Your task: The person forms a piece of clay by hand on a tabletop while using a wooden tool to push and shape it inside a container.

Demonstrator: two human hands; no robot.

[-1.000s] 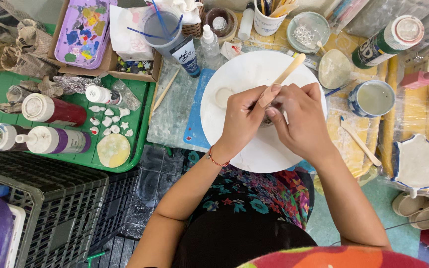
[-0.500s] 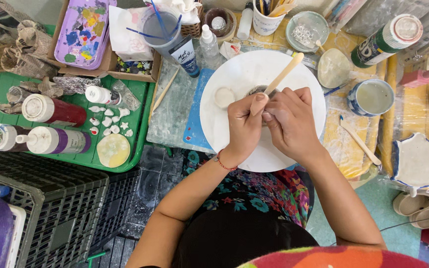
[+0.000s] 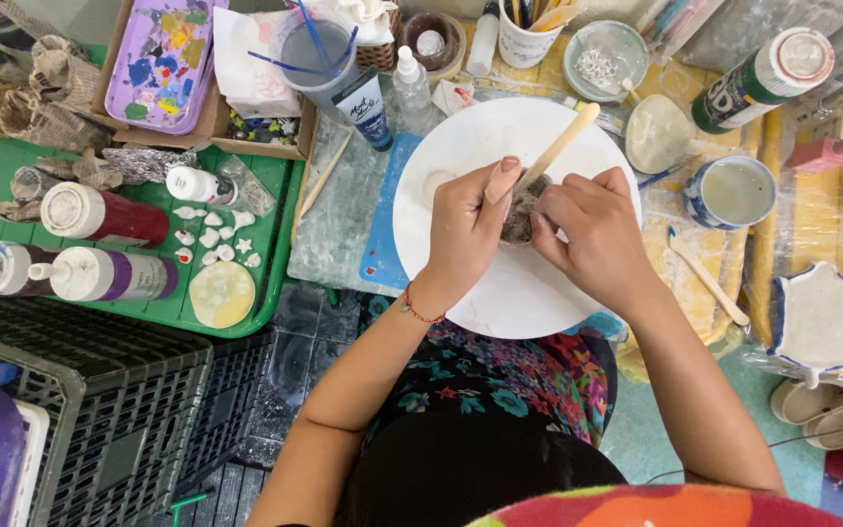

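Head view, looking straight down on a crowded craft table. Both hands meet over a round white plate (image 3: 461, 293) that lies flat near the table's front edge. Left hand (image 3: 465, 229) curls round a small grey-brown lump (image 3: 519, 210), thumb up along its left side, fingers closed under and behind it; a red cord bracelet (image 3: 420, 310) sits at that wrist. Right hand (image 3: 587, 234) pinches the same lump from the right, fingers bent and closed against it. The lump is held just above the plate's middle, pressed between both hands. A flat wooden stick (image 3: 563, 141) slants up and right from between the hands, its lower end hidden by the fingers; cannot tell which hand grips it. Right of the plate: a blue-and-white cup (image 3: 731, 191) of pale liquid, and a second wooden stick (image 3: 709, 283) lying apart on yellow cloth. Left of the plate: a blue mat (image 3: 382, 229) partly under its rim, then a green tray (image 3: 275, 244) with bottles lying on their sides, small white shapes and a pale yellow disc (image 3: 221, 294). At the back stand a purple paint palette (image 3: 158, 63) and a dark blue paint tube (image 3: 365, 107). A black crate (image 3: 90, 410) sits low left.
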